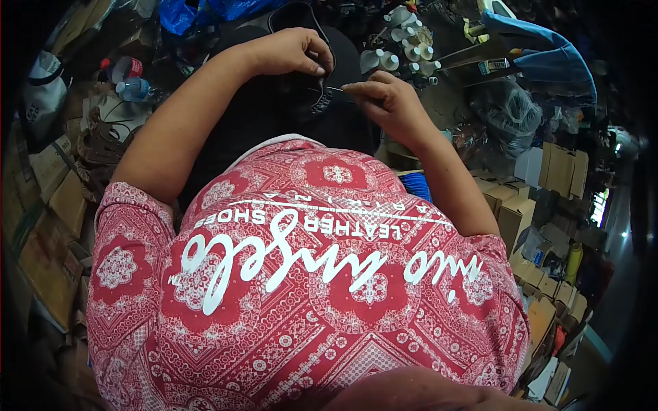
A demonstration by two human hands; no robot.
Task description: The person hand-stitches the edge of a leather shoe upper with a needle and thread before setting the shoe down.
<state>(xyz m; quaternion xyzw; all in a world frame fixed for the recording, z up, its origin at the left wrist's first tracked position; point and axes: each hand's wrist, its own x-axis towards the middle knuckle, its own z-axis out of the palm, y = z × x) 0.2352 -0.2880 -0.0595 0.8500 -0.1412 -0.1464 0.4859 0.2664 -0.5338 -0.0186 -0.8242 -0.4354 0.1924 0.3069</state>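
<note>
A black shoe-like leather piece [301,96] rests on my dark-clothed lap, with a row of pale stitch-like marks near its right edge. My left hand [296,52] is closed on its upper part, thumb and fingers pinching the edge. A dark curved band [312,15] loops up beyond that hand. To the right, my right hand [385,99] pinches a thin metal needle [334,88], which points left at the leather. Its tip meets or nearly meets the piece; the exact contact is too small to tell.
Several white-capped bottles [389,60] stand ahead right, near a light blue curved object [548,51]. Plastic bottles [133,89] lie at left. Cardboard boxes [514,216] are stacked at right, with a clear plastic bag [507,113] beyond. Blue plastic [179,15] lies at the far left.
</note>
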